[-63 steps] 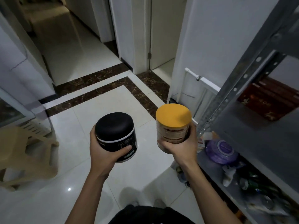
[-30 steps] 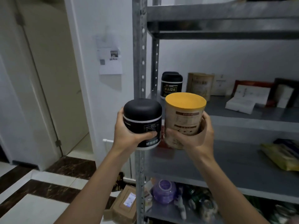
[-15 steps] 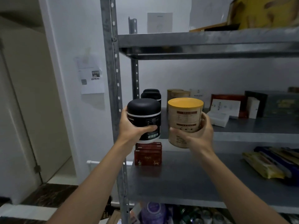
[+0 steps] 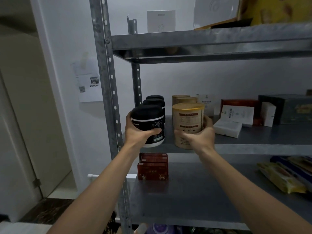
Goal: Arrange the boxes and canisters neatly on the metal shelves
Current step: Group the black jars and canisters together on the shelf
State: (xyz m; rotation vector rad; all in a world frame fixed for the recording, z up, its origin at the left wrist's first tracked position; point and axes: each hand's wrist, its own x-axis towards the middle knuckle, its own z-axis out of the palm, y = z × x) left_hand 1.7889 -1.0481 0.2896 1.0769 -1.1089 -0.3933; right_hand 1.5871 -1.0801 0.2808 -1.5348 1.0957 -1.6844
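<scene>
From the head camera, my left hand (image 4: 136, 132) gripped the black canister (image 4: 148, 122), thumb across its label and fingers curled round the far side. It stood upright at the front left corner of the middle shelf (image 4: 253, 146), just beside the upright post (image 4: 108, 98). My right hand (image 4: 199, 137) clasped the yellow-lidded canister (image 4: 187, 119) low on its body, also upright, over the same front edge and a little apart from the black one. (Whether either base touched the metal, I could not tell.)

Directly behind the black canister, two more black canisters (image 4: 154, 102) stood in a row toward the back left corner. Behind the yellow-lidded one stood two tan canisters (image 4: 185, 99). Farther right on that shelf lay a flat white box (image 4: 227, 128), with a dark box (image 4: 290, 108) near the back right.

On the lower shelf (image 4: 185, 196), stacked red boxes (image 4: 152, 168) sat at the left end, and packets (image 4: 283, 176) lay at the right edge. The top shelf (image 4: 202, 39) carried a small white box (image 4: 160, 21) near its left end.
</scene>
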